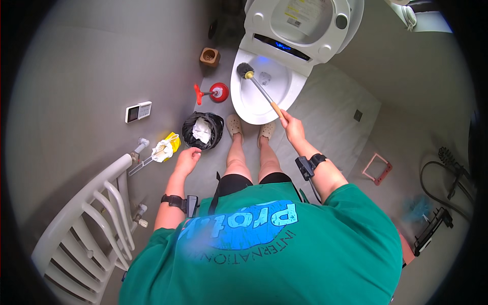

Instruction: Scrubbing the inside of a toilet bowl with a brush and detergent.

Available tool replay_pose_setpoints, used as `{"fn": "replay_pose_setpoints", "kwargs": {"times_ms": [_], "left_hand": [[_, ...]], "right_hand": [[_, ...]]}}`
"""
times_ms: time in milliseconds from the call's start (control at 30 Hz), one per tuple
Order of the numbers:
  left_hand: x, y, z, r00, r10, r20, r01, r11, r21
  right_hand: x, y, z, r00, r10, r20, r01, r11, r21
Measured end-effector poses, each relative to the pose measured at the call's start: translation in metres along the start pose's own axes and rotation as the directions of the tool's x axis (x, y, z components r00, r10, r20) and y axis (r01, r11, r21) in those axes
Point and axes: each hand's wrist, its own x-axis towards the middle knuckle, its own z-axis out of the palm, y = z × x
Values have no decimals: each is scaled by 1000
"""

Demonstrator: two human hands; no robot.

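My right hand (293, 127) grips the wooden handle end of a toilet brush (264, 92). Its dark bristle head is over the left inner side of the white toilet bowl (251, 110); whether the bristles touch the bowl I cannot tell. The toilet's lid and seat (293, 23) stand raised, and a blue display glows on the panel beneath them. My left hand (187, 160) holds nothing visible, its fingers loosely curled. It hangs near a bin (185, 131) lined with a black bag, with crumpled white paper (202, 130) inside.
A red-handled plunger (219, 92) and a square brown brush holder (210, 56) stand left of the toilet. White tissue in a yellow pack (164, 148) is by the left wall. A white radiator (91, 217) juts out at lower left. A wire rack (432, 230) and hose (422, 171) are at right.
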Motion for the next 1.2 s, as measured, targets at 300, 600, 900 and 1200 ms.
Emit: {"fn": "replay_pose_setpoints", "kwargs": {"times_ms": [300,600,900,1200], "left_hand": [[20,13,-6,999,43,15,-43,999,23],[39,34,-7,996,64,55,-70,993,100],[48,46,-13,997,59,51,-64,993,97],[33,43,9,999,-41,24,40,999,21]], "right_hand": [[17,4,9,997,-23,-76,30,996,86],[27,-11,-5,995,86,-52,-76,983,164],[20,15,-16,984,174,38,-175,984,25],[175,28,56,949,281,146,-190,873,-449]]}}
